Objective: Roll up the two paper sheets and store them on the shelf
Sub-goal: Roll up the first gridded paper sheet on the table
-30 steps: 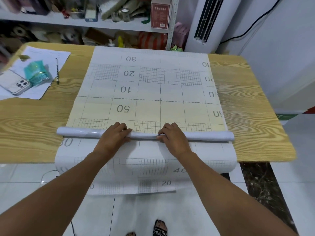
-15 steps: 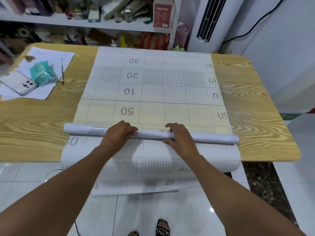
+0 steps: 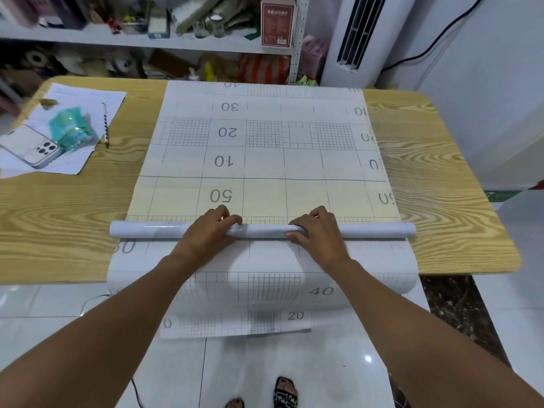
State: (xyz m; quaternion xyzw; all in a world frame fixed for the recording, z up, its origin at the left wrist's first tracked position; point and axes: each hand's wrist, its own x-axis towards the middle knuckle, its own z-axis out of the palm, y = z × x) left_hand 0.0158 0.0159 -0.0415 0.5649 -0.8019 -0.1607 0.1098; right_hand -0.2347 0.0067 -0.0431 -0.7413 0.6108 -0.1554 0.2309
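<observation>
**Rolling of the first sheet, part-way.** The left hand (image 3: 206,232) and right hand (image 3: 318,231) sit near each other on the middle of the paper roll (image 3: 376,231). The fingers curl over its far side and the thumbs lie on its near side, so each hand clasps the tube. The roll lies crosswise on the wooden table (image 3: 59,219), near the front edge. The unrolled part of the gridded sheet (image 3: 265,160) lies flat beyond it, towards the shelf (image 3: 88,39). Nearer the body, the hanging paper (image 3: 265,293), apparently the second sheet, droops over the table edge towards the floor. Judged stage: early, with most of the top sheet flat and nothing shelved. Judged next move: turn the tube away from the body with even pressure from both hands, keeping the ends square so that the roll does not cone or drag the paper beneath
</observation>
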